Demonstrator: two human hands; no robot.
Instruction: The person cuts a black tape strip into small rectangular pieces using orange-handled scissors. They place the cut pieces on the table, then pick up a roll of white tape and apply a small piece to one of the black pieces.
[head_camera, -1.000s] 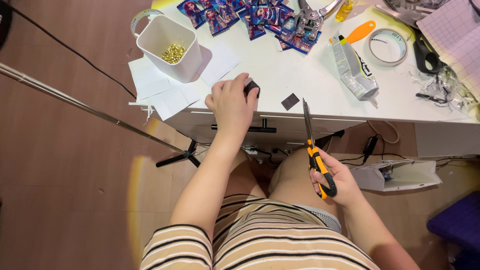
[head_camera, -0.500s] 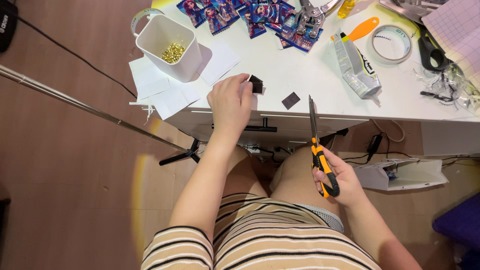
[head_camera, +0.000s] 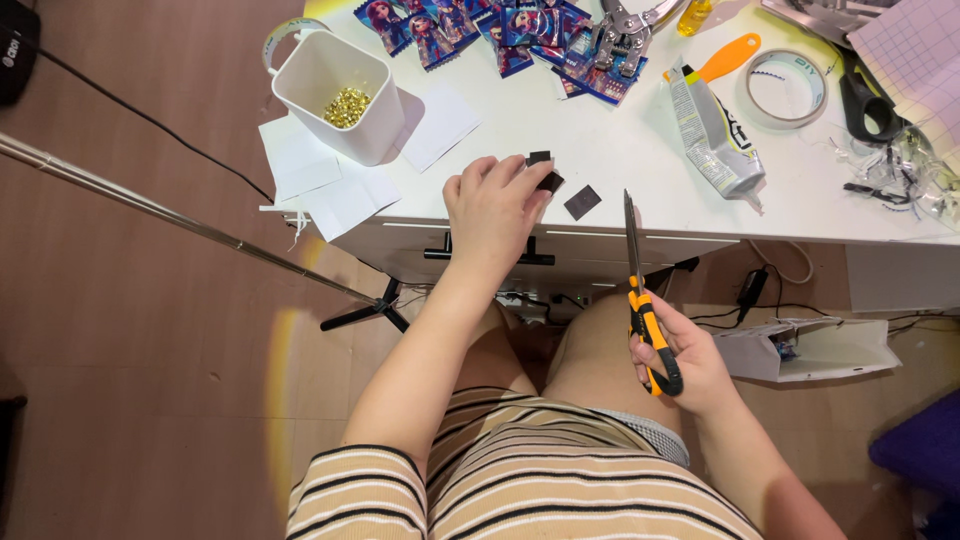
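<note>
Pinching a small black square piece (head_camera: 545, 180) at the white table (head_camera: 620, 150) edge, the left hand (head_camera: 492, 210) sits frame-centre; the right hand (head_camera: 685, 365) grips orange-handled scissors (head_camera: 640, 300) (blades pointing up-frame) lower right.

Pkgs on the white desk, all beyond the fingers.
A row of small blue foil packets (head_camera: 480, 25) w/ cartoon figures lies far past the left fingertips (head_camera: 515, 170), at the desk's back edge. A grey-white crumpled pouch (head_camera: 712, 130), opened, lies to the right of those fingertips, beyond the right hand's fingers (head_camera: 665, 320).
</note>
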